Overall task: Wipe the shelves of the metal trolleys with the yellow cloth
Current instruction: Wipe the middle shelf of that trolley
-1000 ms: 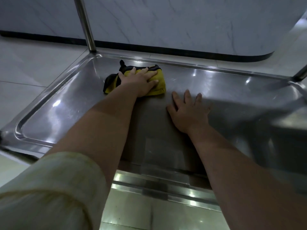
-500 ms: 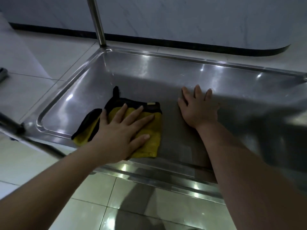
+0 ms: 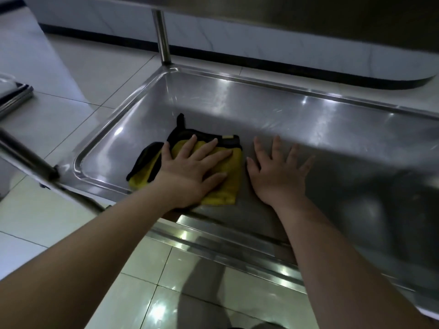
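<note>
Your left hand [image 3: 187,174] lies flat on the cloth [image 3: 234,179]. Its fingers are straight and spread wide, pointing toward 1 o'clock, and they press the cloth down on the shelf [image 3: 285,110] with nothing curled round it.

The cloth is yellow with a black border. It sits folded in the near-left part of the shelf, with its near edge close to the front rim at 6 o'clock. A black-edged fold sticks out from under your hand at 9 o'clock. A black loop pokes out at 11 o'clock, and a small tan label shows at the cloth's 1 o'clock corner.

Your right hand [image 3: 278,179] rests at the cloth's 3 o'clock, palm down on bare steel. Its fingers are straight, fanned wide, and hold nothing. Its thumb lies close to the cloth's right edge, but I cannot tell whether they touch.

The shelf is a shallow steel tray with a raised rim and rounded corners, and bright glare spots run along its far side. A round post [image 3: 162,36] rises from its far-left corner at 11 o'clock. From 12 to 2 o'clock, the dark underside of an upper shelf [image 3: 308,15] fills the top of the view.

At 9 o'clock a steel rail [image 3: 26,160] slants across pale floor [image 3: 107,67] tiles. At 12 o'clock, beyond the shelf, a pale wall meets the floor along a black skirting [image 3: 237,55].
</note>
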